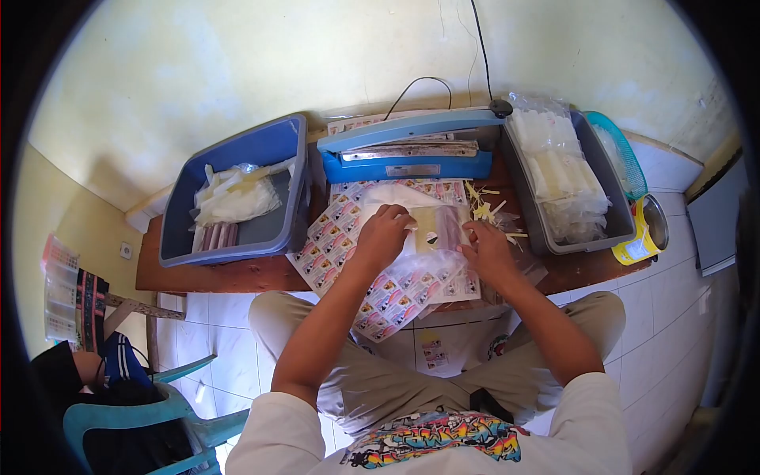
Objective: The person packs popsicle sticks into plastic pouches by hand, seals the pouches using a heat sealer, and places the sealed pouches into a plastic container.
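A clear plastic packet (431,226) lies in front of me, with pale yellow and purple contents and a small dark-and-white label showing through. My left hand (385,236) has its fingers bent around the packet's left edge. At the opposite edge, my right hand (487,252) pinches the plastic between thumb and fingers. Under the packet are printed label sheets (336,237) and loose clear plastic. Just behind stands a blue impulse sealer (404,162), its arm raised above the base. Cut yellowish strips (483,207) are scattered near my right hand.
A blue-grey tub (297,214) with plastic packets is on the left of the wooden table (190,277). The right tub (540,226) is piled with clear packets. Beside it are a teal basket (633,162) and a yellow can (637,245). A green chair (131,419) stands lower left.
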Motion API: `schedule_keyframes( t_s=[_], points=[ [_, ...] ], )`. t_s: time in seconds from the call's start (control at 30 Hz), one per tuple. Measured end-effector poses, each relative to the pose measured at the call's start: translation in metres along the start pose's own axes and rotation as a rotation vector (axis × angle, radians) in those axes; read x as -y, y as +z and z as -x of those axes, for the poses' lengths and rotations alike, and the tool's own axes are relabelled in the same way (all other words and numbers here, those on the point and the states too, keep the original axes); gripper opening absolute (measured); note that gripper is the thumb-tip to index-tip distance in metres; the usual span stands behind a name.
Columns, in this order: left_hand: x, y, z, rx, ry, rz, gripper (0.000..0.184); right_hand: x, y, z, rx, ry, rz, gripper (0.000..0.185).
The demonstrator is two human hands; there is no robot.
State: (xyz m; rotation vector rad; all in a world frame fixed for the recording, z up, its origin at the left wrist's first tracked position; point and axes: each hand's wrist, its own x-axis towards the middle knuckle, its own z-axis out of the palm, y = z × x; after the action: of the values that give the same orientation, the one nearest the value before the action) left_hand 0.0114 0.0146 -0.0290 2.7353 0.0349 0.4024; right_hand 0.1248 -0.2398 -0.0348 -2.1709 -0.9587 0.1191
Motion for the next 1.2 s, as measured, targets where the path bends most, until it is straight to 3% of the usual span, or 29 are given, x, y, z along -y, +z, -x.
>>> schedule_keyframes(
  t_s=[0.23,0.53,0.97,1.2],
  points=[
    [-0.003,0.005,-0.011,-0.097,-0.039,-0.012,0.006,-0.004,0.002,-0.011,-0.069,-0.017,-0.08,0.023],
    [-0.012,-0.02,0.003,-0.189,0.009,0.034,0.006,0.012,-0.014,-0.042,-0.153,-0.123,-0.039,0.012],
    [-0.045,-0.015,0.034,-0.063,0.022,0.147,0.011,0.031,0.017,-0.078,-0.155,-0.129,-0.13,0.015],
    [-0.032,-0.01,0.02,0.004,0.07,0.209,0.011,0.022,0.018,-0.069,-0.106,-0.293,-0.073,0.031]
  ],
)
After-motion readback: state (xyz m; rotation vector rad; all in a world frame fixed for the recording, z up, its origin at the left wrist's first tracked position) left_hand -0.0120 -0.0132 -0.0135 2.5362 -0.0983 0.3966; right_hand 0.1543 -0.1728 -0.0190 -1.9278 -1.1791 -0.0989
